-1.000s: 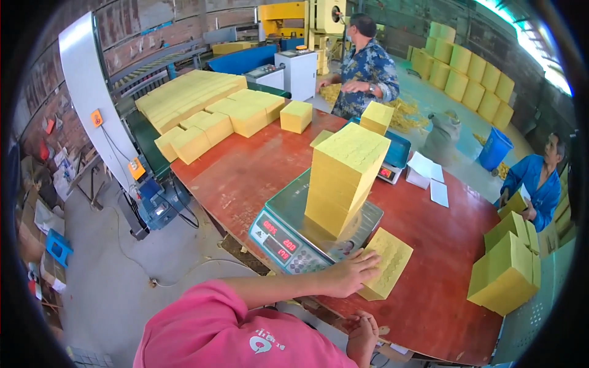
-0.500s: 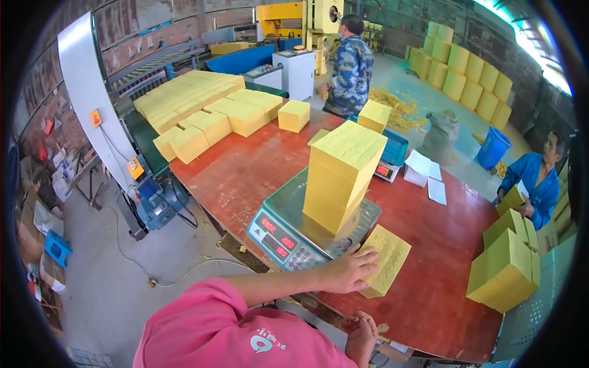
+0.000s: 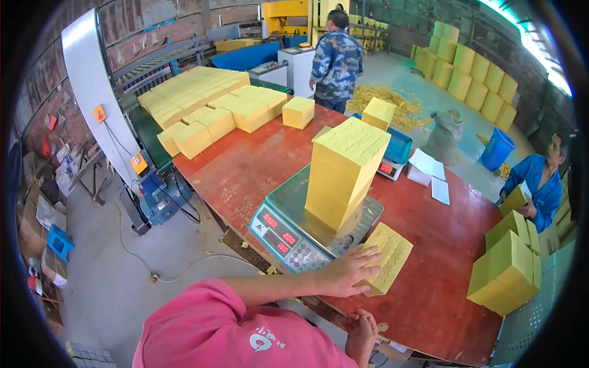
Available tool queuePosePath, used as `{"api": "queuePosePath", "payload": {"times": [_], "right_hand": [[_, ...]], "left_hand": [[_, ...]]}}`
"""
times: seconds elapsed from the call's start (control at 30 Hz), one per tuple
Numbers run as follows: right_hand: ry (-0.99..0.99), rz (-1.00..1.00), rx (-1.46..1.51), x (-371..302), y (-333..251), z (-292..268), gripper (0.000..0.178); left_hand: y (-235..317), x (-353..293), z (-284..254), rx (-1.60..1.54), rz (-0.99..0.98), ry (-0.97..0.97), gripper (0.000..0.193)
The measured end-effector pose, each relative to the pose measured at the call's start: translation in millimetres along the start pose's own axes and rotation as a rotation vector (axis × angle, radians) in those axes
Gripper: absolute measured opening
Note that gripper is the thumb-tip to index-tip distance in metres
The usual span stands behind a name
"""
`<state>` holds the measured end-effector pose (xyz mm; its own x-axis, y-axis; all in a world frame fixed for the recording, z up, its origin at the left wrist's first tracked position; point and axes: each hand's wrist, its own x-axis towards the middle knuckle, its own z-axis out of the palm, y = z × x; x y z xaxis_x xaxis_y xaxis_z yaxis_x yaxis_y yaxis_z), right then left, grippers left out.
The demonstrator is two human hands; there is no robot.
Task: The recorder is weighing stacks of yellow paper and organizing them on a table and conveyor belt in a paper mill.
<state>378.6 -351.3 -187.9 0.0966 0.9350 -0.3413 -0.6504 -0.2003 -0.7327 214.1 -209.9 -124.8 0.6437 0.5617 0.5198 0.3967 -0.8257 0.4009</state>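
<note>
My left hand (image 3: 348,272) reaches across from the pink sleeve and lies on a short stack of yellow paper (image 3: 389,259) with a wavy pattern on top. Its fingers are stretched out over the stack's left edge. Lower down, at the table's near edge, my right hand (image 3: 362,334) is loosely curled, and nothing shows in it. Just beyond my left hand stands a digital scale (image 3: 287,236) with red lit figures. A tall stack of yellow paper (image 3: 343,178) rests upright on its metal pan.
Many yellow blocks (image 3: 202,98) stand at the table's far left. More stacks (image 3: 503,270) are at the right edge. A second scale (image 3: 390,168) and white papers (image 3: 426,165) lie beyond. One person (image 3: 336,61) stands behind the table; another in blue (image 3: 537,184) holds yellow paper at right.
The person in camouflage has shifted left and turned away a little. The whole view has shifted slightly. My left hand stays on the short stack, and my right hand has barely moved.
</note>
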Motion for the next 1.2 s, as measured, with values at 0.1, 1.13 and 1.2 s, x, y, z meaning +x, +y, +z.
{"api": "queuePosePath", "payload": {"times": [0.1, 1.13, 1.2], "right_hand": [[0.009, 0.009, -0.01, 3.4, 1.2, -2.5, 0.017], [-0.008, 0.02, -0.017, 10.8, -17.5, -7.7, 0.02], [-0.02, 0.018, -0.032, 13.0, -15.3, -10.5, 0.019]], "left_hand": [[0.6, 0.3, 1.5, 0.008, -0.015, 0.005, 0.052], [0.9, 7.3, 19.2, 0.047, -0.023, 0.058, 0.031], [0.6, 7.2, 18.8, 0.048, -0.025, 0.056, 0.031]]}}
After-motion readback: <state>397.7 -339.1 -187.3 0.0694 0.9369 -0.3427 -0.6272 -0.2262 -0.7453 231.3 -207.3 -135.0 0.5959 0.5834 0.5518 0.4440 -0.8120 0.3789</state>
